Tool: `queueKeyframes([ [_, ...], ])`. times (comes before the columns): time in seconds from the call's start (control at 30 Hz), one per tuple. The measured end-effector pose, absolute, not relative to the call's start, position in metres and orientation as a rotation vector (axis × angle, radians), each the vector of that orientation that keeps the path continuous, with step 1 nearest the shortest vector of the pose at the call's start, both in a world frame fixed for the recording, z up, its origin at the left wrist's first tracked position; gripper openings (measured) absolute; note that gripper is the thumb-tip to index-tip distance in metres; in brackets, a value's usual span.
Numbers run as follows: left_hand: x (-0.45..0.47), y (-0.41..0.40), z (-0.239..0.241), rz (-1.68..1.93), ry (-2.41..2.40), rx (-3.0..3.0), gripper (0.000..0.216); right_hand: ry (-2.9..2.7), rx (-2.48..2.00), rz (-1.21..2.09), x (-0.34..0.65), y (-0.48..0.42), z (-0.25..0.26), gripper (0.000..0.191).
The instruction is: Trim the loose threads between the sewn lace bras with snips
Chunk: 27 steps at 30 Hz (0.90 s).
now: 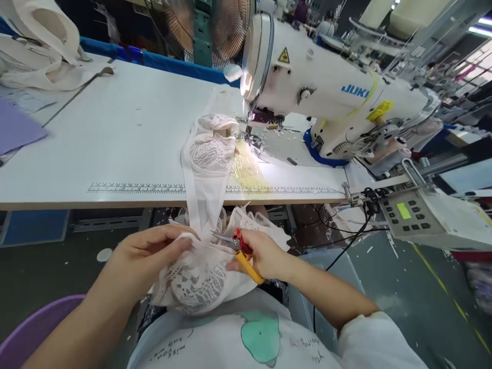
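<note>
A white lace bra (200,284) lies bunched over my lap, its top edge pinched between the thumb and fingers of my left hand (154,253). In my right hand (259,253) is a pair of scissors (246,264) with red and yellow handles. The blades point left, beside the fabric just right of my left fingers. From there a white strip runs up over the table edge to another lace bra piece (209,154), which lies near the needle of the sewing machine (303,77).
A printed ruler (154,188) runs along the front of the white table (126,138). Cream fabric pieces (42,46) and purple paper (19,125) lie at the left. A control box (411,210) juts out at the right. A purple tub (42,328) stands low on the left; a fan (203,31) is behind.
</note>
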State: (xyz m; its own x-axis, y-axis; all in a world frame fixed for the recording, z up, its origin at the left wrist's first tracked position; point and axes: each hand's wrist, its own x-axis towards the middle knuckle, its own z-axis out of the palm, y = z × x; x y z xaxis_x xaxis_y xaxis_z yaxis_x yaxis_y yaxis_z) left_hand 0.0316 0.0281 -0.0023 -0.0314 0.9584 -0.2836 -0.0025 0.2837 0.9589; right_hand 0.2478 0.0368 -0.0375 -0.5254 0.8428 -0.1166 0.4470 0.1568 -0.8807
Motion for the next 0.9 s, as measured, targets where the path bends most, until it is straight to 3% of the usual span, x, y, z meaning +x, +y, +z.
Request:
queueKeyframes([
  [0.17,0.043,0.019,0.008,1.111,1.654,0.765,0.016,-1.923,-1.119,1.354,0.248,0.030,-0.048,0.038],
  [0.4,0.046,0.015,0.009,1.165,1.601,0.855,0.006,-2.010,-0.876,1.173,0.255,0.028,-0.046,0.010],
  [0.9,0.039,0.015,0.010,1.098,1.443,0.793,0.006,-2.051,-0.890,1.559,0.239,0.053,-0.029,0.021],
])
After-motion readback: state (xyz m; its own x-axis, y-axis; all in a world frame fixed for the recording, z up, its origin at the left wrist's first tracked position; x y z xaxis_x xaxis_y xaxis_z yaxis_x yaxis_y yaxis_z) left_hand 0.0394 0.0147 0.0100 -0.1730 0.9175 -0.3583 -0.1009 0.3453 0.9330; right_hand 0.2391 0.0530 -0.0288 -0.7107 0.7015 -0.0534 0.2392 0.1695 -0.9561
